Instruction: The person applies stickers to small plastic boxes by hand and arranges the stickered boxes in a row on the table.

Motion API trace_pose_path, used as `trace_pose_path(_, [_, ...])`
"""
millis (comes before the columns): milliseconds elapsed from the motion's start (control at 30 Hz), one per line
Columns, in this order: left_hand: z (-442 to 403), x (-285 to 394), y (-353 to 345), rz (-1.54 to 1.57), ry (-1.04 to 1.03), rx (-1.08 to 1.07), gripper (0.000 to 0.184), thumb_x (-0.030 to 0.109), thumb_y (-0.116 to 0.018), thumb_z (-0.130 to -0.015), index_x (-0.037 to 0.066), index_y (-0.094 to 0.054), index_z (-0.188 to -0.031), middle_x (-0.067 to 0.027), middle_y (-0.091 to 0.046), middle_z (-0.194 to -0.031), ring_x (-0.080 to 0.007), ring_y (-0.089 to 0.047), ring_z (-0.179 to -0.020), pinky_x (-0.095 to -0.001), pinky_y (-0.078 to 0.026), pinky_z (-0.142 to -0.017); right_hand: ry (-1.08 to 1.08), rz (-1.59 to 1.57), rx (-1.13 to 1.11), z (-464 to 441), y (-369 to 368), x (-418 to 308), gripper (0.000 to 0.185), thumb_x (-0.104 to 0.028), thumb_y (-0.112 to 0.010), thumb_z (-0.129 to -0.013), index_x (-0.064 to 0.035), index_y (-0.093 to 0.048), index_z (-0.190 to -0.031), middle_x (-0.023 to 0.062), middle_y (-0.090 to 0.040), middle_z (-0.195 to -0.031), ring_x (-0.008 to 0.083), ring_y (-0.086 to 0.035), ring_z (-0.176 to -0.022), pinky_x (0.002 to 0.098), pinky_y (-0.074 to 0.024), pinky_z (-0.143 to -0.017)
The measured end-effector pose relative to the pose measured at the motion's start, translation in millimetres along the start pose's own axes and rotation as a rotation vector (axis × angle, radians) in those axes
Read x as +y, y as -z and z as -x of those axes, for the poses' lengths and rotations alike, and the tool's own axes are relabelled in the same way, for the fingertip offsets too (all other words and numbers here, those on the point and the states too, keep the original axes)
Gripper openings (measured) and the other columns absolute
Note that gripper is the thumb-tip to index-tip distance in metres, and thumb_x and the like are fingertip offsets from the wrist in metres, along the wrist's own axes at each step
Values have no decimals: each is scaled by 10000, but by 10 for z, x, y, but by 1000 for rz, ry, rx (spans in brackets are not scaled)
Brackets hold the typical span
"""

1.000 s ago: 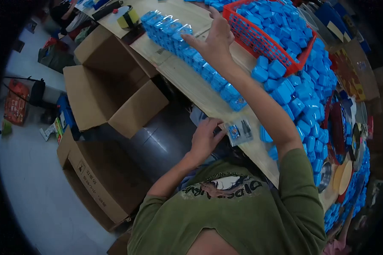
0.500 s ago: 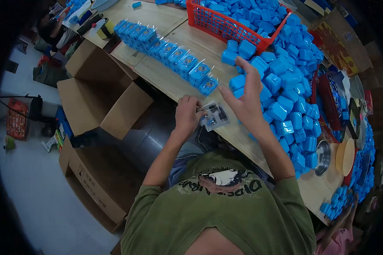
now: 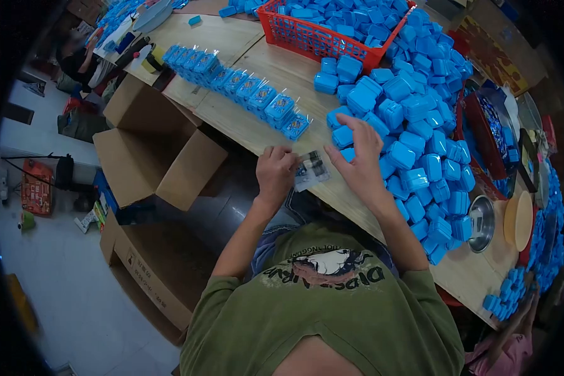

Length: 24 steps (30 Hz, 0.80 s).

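Note:
My left hand [image 3: 276, 174] is at the table's near edge, its fingers pinched on the left side of a clear plastic bag [image 3: 313, 171]. Dark and blue patches show in or through the bag; I cannot make out what they are. To the right, my right hand [image 3: 362, 164] is open, thumb and fingers spread, beside the bag and holding nothing. A pile of blue plastic boxes [image 3: 413, 178] lies just beyond it. Left of the hands runs a row of blue boxes in clear bags [image 3: 261, 97], stacked at its far end.
A red plastic basket [image 3: 323, 41] full of blue boxes stands at the back. An open cardboard box [image 3: 131, 163] is at the left, with another carton [image 3: 147, 276] below it. A metal bowl [image 3: 481, 222] sits at the right. Other people work at the far left and lower right.
The view has shifted slightly, moving the row and basket left. My right hand is a little lower in the view, still open. My left hand keeps its pinch on the bag.

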State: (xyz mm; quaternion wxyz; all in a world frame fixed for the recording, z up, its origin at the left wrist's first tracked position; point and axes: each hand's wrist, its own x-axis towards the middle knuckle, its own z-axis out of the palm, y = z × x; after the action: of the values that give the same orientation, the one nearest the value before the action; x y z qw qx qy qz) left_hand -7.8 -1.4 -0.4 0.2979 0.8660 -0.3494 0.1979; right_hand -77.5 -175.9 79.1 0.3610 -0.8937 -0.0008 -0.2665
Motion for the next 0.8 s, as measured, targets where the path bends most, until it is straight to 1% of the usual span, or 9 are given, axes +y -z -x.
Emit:
trace_pose_path(233, [5,26,-57,-38,-19,58,137,69,-653,-681,101,-646,-814,-54,-549,-737,-232,-520,-693,-343,-401,-602,16,91,-30,99,4,101,392,-159,-646,-739,-124,-513,-1107,61,-484,-1131,251,-420,-1079,392,-228,-936])
trace_pose_path(333, [5,26,-58,26,19,84,76,104,-642,-720,92,-622,-792,-59,-534,-709,-242,-528,-690,-354,-397,-613,19,87,-18,117,-11,110,359,-154,-643,-741,-120,-527,-1079,60,-493,-1122,242,-431,-1069,394,-228,-937])
trace_pose_path(400, [18,4,-72,236,165,58,103,109,-623,-769,62,-629,-861,-91,-527,-677,-252,-511,-648,-345,-397,-610,24,86,-21,125,-28,119,351,-149,-641,-743,-119,-530,-1075,58,-499,-1113,235,-438,-1063,394,-232,-932])
trace_pose_path(433, [27,7,-74,235,165,58,103,109,-623,-769,62,-629,-861,-91,-527,-677,-252,-511,-648,-345,-397,-610,30,85,-25,130,-40,125,343,-144,-639,-745,-118,-533,-1070,56,-505,-1104,228,-446,-1057,393,-236,-927])
trace_pose_path(500, [37,30,-85,276,274,55,127,155,-586,-826,36,-606,-868,-106,-530,-709,-271,-510,-674,-342,-404,-621,37,105,-29,146,-81,155,334,-147,-641,-744,-115,-537,-1061,53,-509,-1091,223,-451,-1050,394,-242,-919])
trace_pose_path(667, [8,76,-115,339,280,95,116,155,-570,-822,41,-573,-800,-107,-534,-728,-292,-512,-724,-363,-405,-630,44,186,-54,130,-181,177,336,-171,-654,-735,-109,-547,-1047,50,-512,-1070,216,-456,-1040,401,-256,-896])
trace_pose_path(733, [6,100,-121,403,294,98,123,153,-567,-825,36,-567,-790,-108,-533,-730,-291,-509,-733,-362,-403,-632,56,188,-51,80,-266,197,269,-181,-666,-716,-106,-583,-961,54,-546,-1006,219,-480,-970,409,-269,-861])
trace_pose_path(767, [-1,114,-118,417,290,99,118,151,-581,-815,35,-571,-797,-106,-537,-732,-284,-515,-721,-358,-403,-620,55,188,-49,70,-287,224,269,-181,-666,-716,-106,-583,-961,54,-546,-1006,219,-480,-970,409,-269,-861])
trace_pose_path(800, [-14,123,-119,431,284,102,116,149,-594,-805,35,-574,-804,-104,-540,-734,-277,-521,-709,-355,-404,-609,26,210,-132,53,-306,253,216,-178,-665,-714,-106,-590,-903,51,-564,-943,220,-490,-922,410,-277,-836])
